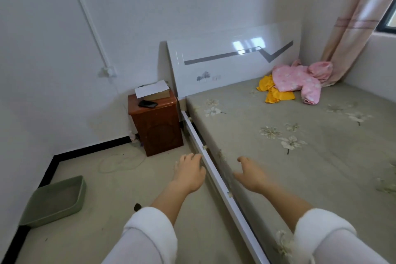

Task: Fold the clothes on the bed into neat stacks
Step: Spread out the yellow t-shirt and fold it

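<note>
A crumpled pink garment (300, 80) with a pale flower print lies at the far right corner of the bed (278, 156), near the headboard. A yellow garment (273, 92) is bunched partly under its left side. My left hand (188, 172) hangs over the floor just left of the bed rail, fingers relaxed and holding nothing. Over the near left edge of the mattress my right hand (249, 174) is stretched out, fingers loose and empty. Both hands are far from the clothes.
A white bed rail (216, 178) runs between my hands. A brown nightstand (156, 126) with papers and a dark phone stands left of the white headboard (225, 64). A green tray (55, 201) lies on the floor at left. A curtain (353, 23) hangs at far right.
</note>
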A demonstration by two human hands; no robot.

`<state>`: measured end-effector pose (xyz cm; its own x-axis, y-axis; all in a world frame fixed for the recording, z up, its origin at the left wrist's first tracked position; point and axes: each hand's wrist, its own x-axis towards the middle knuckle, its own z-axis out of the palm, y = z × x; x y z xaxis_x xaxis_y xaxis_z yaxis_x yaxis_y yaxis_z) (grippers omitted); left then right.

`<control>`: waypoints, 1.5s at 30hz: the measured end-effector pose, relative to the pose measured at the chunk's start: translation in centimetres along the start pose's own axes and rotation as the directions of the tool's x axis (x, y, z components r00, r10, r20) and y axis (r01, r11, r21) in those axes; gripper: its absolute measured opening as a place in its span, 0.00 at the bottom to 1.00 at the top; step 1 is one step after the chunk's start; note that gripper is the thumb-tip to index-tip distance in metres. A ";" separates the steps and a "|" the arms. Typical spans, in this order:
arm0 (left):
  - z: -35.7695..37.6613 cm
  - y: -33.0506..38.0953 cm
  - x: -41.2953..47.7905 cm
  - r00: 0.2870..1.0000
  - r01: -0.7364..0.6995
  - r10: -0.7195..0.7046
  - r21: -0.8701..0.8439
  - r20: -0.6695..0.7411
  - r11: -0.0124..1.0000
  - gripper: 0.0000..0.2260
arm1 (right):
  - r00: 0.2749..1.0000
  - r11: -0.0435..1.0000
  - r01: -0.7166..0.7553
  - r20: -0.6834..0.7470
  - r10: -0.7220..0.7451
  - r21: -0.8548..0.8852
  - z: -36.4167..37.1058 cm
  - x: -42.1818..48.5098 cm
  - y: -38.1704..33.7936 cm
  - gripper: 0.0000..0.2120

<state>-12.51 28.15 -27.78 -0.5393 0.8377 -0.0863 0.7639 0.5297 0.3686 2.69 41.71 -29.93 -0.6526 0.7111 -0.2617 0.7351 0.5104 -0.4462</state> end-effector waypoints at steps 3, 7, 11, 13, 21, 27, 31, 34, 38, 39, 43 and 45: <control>-0.5 -0.7 6.6 0.998 -0.054 0.054 0.002 0.016 0.999 0.21 | 0.998 0.999 -0.031 -0.050 0.031 -0.008 -1.5 5.7 -1.1 0.28; -1.0 -1.2 17.0 0.992 -0.110 0.109 0.013 0.056 0.994 0.21 | 0.995 0.998 -0.057 -0.085 0.057 0.003 -3.3 14.8 -1.4 0.29; -1.3 -0.6 28.2 0.990 -0.113 0.114 -0.012 0.081 0.994 0.21 | 0.992 0.995 -0.091 -0.080 0.094 0.040 -5.9 25.0 -0.7 0.29; -1.4 -0.1 33.4 0.987 -0.097 0.101 -0.036 0.125 0.995 0.21 | 0.990 0.992 -0.112 -0.078 0.116 0.058 -7.4 29.7 -0.3 0.29; -1.0 2.0 51.3 0.971 -0.168 0.168 -0.016 0.173 0.986 0.21 | 0.979 0.979 -0.194 -0.046 0.197 0.054 -12.2 44.3 1.8 0.29; 2.2 3.3 65.8 0.925 -0.298 0.283 0.021 0.256 0.954 0.20 | 0.953 0.955 -0.292 -0.072 0.295 0.042 -13.5 55.7 5.7 0.28; 5.1 3.0 76.5 0.861 -0.406 0.359 0.062 0.361 0.912 0.20 | 0.917 0.918 -0.394 -0.057 0.395 0.037 -13.4 64.4 8.7 0.27; 7.2 2.3 84.5 0.802 -0.468 0.392 0.065 0.451 0.881 0.20 | 0.853 0.851 -0.518 -0.030 0.522 0.084 -13.3 70.9 10.4 0.26; 10.1 2.1 94.9 0.719 -0.538 0.401 0.089 0.568 0.838 0.20 | 0.755 0.744 -0.647 0.003 0.656 0.168 -13.6 78.2 12.8 0.27; 11.0 2.3 97.3 0.706 -0.550 0.402 0.095 0.583 0.829 0.20 | 0.736 0.723 -0.664 -0.001 0.677 0.188 -13.8 79.8 13.5 0.27; 16.5 4.2 105.4 0.683 -0.575 0.428 0.074 0.592 0.815 0.22 | 0.678 0.669 -0.704 -0.057 0.733 0.239 -13.3 84.7 17.5 0.25; 20.3 4.8 108.7 0.681 -0.571 0.438 0.052 0.586 0.819 0.23 | 0.647 0.642 -0.723 -0.078 0.759 0.254 -11.9 86.5 19.9 0.25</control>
<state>-60.24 124.43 -54.14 0.1750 0.8808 -0.4400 0.9523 -0.0379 0.3029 -36.90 119.15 -51.23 0.1499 0.8847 -0.4415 0.8976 -0.3090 -0.3145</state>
